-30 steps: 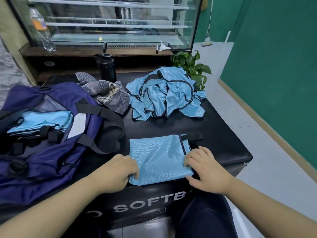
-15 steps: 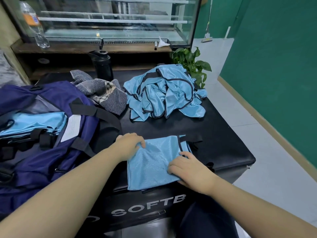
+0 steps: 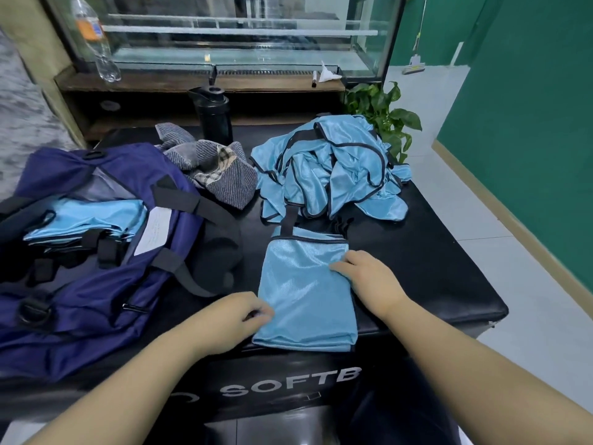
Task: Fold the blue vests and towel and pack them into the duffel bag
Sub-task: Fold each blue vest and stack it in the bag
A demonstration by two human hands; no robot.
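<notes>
I am watching through the head camera as a folded vest (image 3: 306, 293) is lying flat on the near edge of the black table (image 3: 442, 268), just right of the duffel bag (image 3: 96, 309). The left hand (image 3: 234, 319) is pinching the vest's near-left edge, fingers curled onto the cloth. The right hand (image 3: 369, 277) is resting on the vest's right side with fingers fairly straight, pressing it down more than gripping; I cannot tell whether the thumb is tucked under the fabric. One black strap is sticking out past the top edge of the fold, so I am judging this piece as nearly folded but not tidied. Progress, as far as I am seeing: packed vests (image 3: 86, 220) are already sitting in the open mouth of the bag, looking like a neat light-blue stack. Left to do: a tangled pile of vests (image 3: 330, 175) is sitting at the far side of the table, well apart from the hands, wholly unfolded. The striped grey towel (image 3: 211, 168) is lying crumpled between that pile and the bag, touching the bag's far end, also unfolded. I am reckoning the job somewhere around the middle, with the towel and several vests outstanding and the bag not yet closed.
</notes>
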